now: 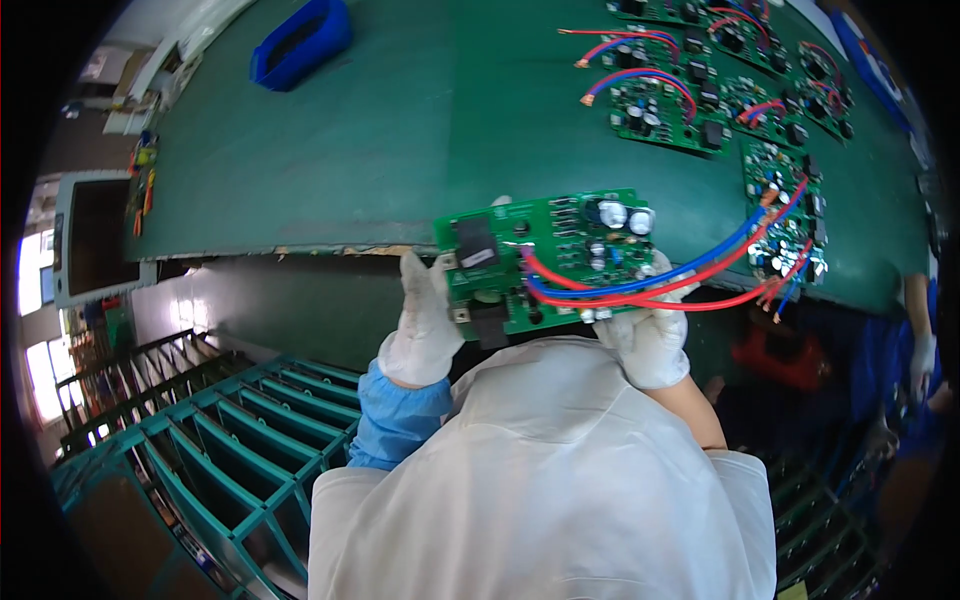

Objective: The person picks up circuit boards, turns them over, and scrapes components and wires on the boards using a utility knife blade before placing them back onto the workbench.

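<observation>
A green circuit board [548, 262] is held up in front of me, tilted, at the bench's near edge. Capacitors, dark block-shaped parts and long red and blue wires [645, 287] sit on it; the wires sweep off to the right. My left hand [425, 325], in a white glove with a blue sleeve, grips the board's left end. At its lower right, my gloved right hand [648, 338] is closed on the edge, its fingertips partly hidden behind board and wires.
Several similar wired circuit boards [665, 112] lie at the far right of the green bench [400, 130]. Nearer stands another board [785, 215], beside the wire ends. A blue bin [268, 68] is far left. Teal racks [230, 445] stand lower left, and another person's hand [922, 360] shows at right.
</observation>
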A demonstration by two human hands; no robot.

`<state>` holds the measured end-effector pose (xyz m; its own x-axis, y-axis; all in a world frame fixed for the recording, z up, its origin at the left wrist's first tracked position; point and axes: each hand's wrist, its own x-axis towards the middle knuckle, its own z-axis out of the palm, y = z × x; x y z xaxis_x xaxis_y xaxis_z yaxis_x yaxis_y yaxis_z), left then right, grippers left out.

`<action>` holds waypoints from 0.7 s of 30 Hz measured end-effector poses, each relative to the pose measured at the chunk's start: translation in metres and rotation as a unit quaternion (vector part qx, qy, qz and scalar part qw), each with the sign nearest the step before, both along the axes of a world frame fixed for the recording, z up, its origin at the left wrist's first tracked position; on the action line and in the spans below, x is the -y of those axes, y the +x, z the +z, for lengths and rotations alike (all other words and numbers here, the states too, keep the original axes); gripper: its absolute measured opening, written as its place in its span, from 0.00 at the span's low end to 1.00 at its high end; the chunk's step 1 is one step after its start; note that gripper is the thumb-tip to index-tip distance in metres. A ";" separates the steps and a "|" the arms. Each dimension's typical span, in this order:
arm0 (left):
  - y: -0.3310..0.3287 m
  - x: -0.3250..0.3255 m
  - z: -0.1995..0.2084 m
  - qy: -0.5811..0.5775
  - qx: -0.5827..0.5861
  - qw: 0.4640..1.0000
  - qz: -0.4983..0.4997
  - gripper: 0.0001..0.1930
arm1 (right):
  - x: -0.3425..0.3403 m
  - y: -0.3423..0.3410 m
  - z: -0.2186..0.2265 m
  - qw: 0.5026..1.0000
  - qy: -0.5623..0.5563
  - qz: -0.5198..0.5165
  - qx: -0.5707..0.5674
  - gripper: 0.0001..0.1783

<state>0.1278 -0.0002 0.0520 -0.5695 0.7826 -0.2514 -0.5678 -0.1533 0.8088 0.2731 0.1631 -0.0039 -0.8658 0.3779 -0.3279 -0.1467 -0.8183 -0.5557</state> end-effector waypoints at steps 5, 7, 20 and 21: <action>0.003 -0.003 0.002 -0.019 0.013 1.000 -0.008 0.61 | 0.000 -0.001 0.005 0.995 -0.071 -0.029 -0.056 0.32; 0.006 -0.003 0.002 -0.032 0.015 0.999 -0.009 0.63 | -0.003 0.002 0.001 0.999 -0.047 -0.019 -0.015 0.26; -0.003 0.011 -0.006 0.054 0.025 0.997 -0.059 0.46 | -0.011 0.009 -0.009 0.993 -0.081 0.070 -0.052 0.29; -0.004 0.011 -0.013 0.053 0.026 0.997 -0.058 0.46 | -0.010 0.008 -0.007 0.993 -0.081 0.070 -0.051 0.29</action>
<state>0.1240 -0.0108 0.0391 -0.4616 0.8665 -0.1900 -0.6268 -0.1670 0.7611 0.2808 0.1728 -0.0111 -0.9383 0.2004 -0.2818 -0.0740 -0.9124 -0.4026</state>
